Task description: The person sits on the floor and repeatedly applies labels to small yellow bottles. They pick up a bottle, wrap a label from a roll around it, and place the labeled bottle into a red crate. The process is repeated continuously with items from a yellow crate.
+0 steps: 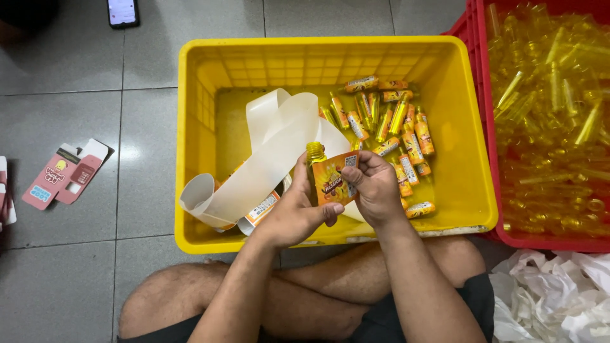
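While a grey tiled floor (pixel 63 76) fills the frame's left, a yellow crate (pixel 203 70) sits at centre and a red crate (pixel 473 38) of bare bottles at right. Labelled bottles (pixel 387 121) lie upper right inside the yellow one, beside a curling backing strip (pixel 273 152). At centre, the left hand (pixel 295 213) grips a small yellow bottle (pixel 315 152); the right hand (pixel 376 187) pinches its orange label (pixel 330 181), seemingly half stuck.

The one camera sits on my head and looks almost straight down, close over my crossed legs at six o'clock and the yellow crate (pixel 197 159) at centre, with the tiled floor (pixel 76 70) toward nine and the red crate (pixel 483 127) at three o'clock.
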